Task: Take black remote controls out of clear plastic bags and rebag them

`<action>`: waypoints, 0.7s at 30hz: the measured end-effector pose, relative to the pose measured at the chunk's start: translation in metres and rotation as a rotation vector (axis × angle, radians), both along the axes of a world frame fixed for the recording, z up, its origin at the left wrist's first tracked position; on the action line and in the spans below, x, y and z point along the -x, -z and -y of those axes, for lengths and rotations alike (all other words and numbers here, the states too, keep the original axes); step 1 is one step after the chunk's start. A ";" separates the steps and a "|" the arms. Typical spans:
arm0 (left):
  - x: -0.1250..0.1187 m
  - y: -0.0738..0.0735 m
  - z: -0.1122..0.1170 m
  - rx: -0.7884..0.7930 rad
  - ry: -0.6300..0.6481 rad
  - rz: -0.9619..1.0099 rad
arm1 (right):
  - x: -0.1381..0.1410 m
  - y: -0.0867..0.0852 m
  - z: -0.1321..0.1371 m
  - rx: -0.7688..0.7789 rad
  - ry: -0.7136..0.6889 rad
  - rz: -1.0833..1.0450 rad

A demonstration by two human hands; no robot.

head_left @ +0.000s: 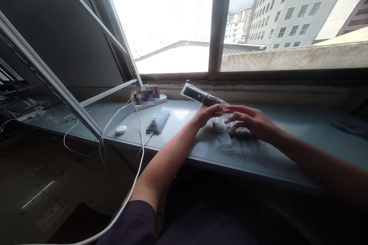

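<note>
A black remote control in a clear plastic sleeve is tilted up over the table, its far end pointing left toward the window. My left hand is closed around its near end. My right hand reaches in from the right, with its fingers apart and loosely bent. Its fingertips meet the sleeve's near end beside my left hand; the thumb is hidden. Beneath both hands, crumpled clear plastic packages lie on the table, partly covered by my right hand. What is inside them is hard to make out.
On the grey-blue table, a blurred phone-like thing with a cable lies left, near a white rounded case. Behind is a white power strip. A white cable hangs across my left arm. A metal frame slants at left.
</note>
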State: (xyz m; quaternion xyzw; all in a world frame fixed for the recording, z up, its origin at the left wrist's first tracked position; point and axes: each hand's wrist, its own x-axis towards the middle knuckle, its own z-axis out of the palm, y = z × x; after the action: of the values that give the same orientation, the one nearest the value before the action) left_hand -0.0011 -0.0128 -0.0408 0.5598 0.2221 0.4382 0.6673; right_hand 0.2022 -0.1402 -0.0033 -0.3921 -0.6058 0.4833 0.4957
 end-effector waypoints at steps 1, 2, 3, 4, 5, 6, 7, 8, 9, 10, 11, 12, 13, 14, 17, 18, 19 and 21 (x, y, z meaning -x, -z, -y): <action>0.000 0.000 -0.001 -0.002 -0.022 0.001 | 0.000 0.000 0.000 -0.015 0.022 -0.004; 0.001 0.000 -0.001 -0.003 -0.041 -0.002 | -0.001 -0.001 -0.001 -0.028 0.049 -0.011; 0.001 -0.001 -0.001 -0.004 -0.056 -0.011 | -0.001 -0.001 -0.001 -0.039 0.080 -0.021; 0.001 -0.001 -0.001 -0.004 -0.070 -0.024 | -0.002 -0.001 -0.002 -0.048 0.114 -0.030; 0.001 -0.002 -0.001 -0.002 -0.083 -0.037 | -0.002 -0.001 -0.003 -0.054 0.144 -0.035; 0.002 -0.003 0.000 0.002 -0.095 -0.047 | -0.003 -0.001 -0.004 -0.057 0.168 -0.037; 0.001 -0.005 0.000 0.009 -0.109 -0.053 | -0.004 -0.001 -0.005 -0.056 0.182 -0.037; 0.001 -0.006 0.000 0.019 -0.120 -0.057 | -0.004 0.000 -0.006 -0.053 0.187 -0.036; 0.001 -0.006 0.000 0.032 -0.129 -0.062 | -0.005 0.000 -0.007 -0.047 0.187 -0.035; 0.000 -0.007 0.000 0.049 -0.135 -0.070 | -0.006 0.001 -0.008 -0.041 0.184 -0.035; 0.000 -0.006 0.000 0.072 -0.148 -0.085 | -0.006 0.002 -0.008 -0.036 0.180 -0.034; -0.001 -0.006 -0.001 0.099 -0.172 -0.105 | -0.007 0.003 -0.009 -0.033 0.177 -0.033; -0.001 -0.005 -0.002 0.129 -0.207 -0.130 | -0.007 0.004 -0.010 -0.030 0.175 -0.030; -0.001 -0.004 -0.004 0.160 -0.249 -0.155 | -0.008 0.005 -0.011 -0.029 0.173 -0.027; -0.001 -0.001 -0.010 0.230 -0.334 -0.175 | -0.009 0.006 -0.011 -0.025 0.166 -0.016; 0.000 0.000 -0.011 0.245 -0.333 -0.159 | -0.009 0.006 -0.011 -0.022 0.166 -0.011; 0.001 -0.001 -0.013 0.258 -0.324 -0.139 | -0.009 0.006 -0.011 -0.018 0.166 -0.005; 0.003 -0.002 -0.013 0.267 -0.303 -0.109 | -0.009 0.006 -0.011 -0.011 0.170 0.005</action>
State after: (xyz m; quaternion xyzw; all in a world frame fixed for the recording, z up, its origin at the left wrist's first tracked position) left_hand -0.0036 0.0007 -0.0384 0.4493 0.3956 0.4694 0.6491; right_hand 0.2111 -0.1296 -0.0091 -0.4407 -0.5743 0.4349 0.5356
